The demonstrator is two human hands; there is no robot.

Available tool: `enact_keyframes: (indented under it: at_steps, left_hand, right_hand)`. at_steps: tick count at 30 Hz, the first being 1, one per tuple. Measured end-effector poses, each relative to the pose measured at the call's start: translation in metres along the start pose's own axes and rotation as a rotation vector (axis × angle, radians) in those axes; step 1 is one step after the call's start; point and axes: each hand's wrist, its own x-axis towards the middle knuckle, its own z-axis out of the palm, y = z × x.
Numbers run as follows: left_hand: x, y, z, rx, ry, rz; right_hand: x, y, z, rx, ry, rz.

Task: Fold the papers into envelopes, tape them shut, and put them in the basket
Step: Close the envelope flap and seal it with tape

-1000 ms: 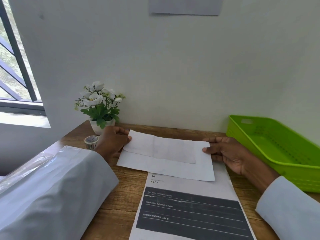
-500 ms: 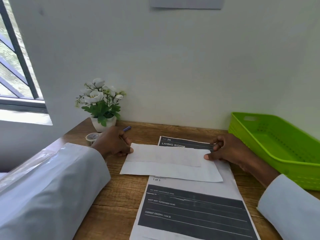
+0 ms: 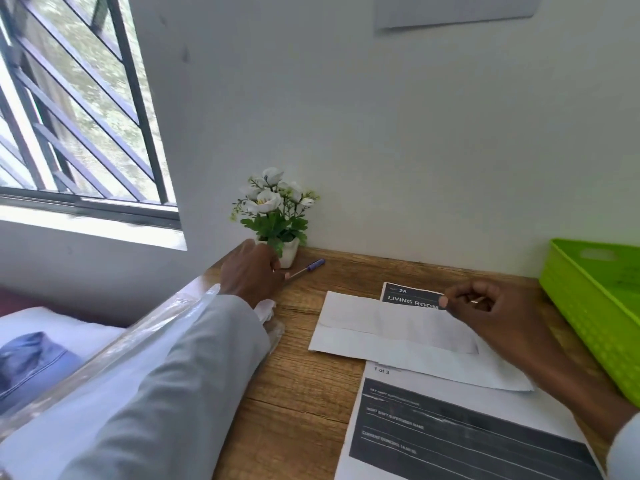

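A white folded paper (image 3: 391, 327) lies on the wooden table (image 3: 298, 403), on top of a printed sheet (image 3: 467, 441) with dark bands. My right hand (image 3: 485, 313) rests at the folded paper's far right corner, thumb and fingers pinched on its edge. My left hand (image 3: 249, 271) is away from the paper, at the table's far left corner beside the flower pot, with its fingers curled down. What lies under it is hidden. The green basket (image 3: 588, 306) stands at the right, with no envelopes showing in the part I can see.
A small white pot of white flowers (image 3: 277, 216) stands against the wall. A blue-capped pen (image 3: 311, 265) lies just right of my left hand. A barred window (image 3: 69, 116) fills the upper left. A blue cloth (image 3: 27, 362) lies low at the left.
My left hand left the folded paper and moved back and left towards the flower pot. The view swung left. My right hand stayed at the paper's far right corner.
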Motion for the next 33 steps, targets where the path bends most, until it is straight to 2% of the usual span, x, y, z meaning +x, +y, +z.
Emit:
enact_keyframes:
  at_steps: [10,16,19,21,25,27,29,33]
  left_hand:
    - [0.000,-0.008,0.003,0.159,0.012,0.005]
    - [-0.002,-0.002,0.000,0.215,0.085,0.031]
    - [-0.002,0.006,-0.002,0.102,0.162,0.089]
    - [-0.003,0.017,-0.001,-0.051,0.159,0.153]
    - [-0.018,0.053,0.008,-0.527,-0.084,0.288]
    - [-0.028,0.072,0.015,-0.687,-0.203,0.336]
    - [-0.038,0.087,0.019,-0.755,-0.285,0.395]
    - [-0.047,0.097,0.027,-0.748,-0.342,0.500]
  right_hand:
    - [-0.011,0.016,0.016,-0.137,-0.037,-0.019]
    - [-0.012,0.016,0.019,-0.158,-0.039,-0.034]
    - [-0.013,0.014,0.019,-0.168,-0.030,-0.042]
    - [-0.014,0.012,0.020,-0.181,-0.023,-0.062]
    - [-0.017,0.006,0.024,-0.137,-0.031,-0.113]
    - [-0.019,0.004,0.025,-0.121,-0.034,-0.142]
    - [-0.019,0.002,0.026,-0.093,-0.041,-0.153]
    - [-0.019,0.001,0.026,-0.023,-0.034,-0.121]
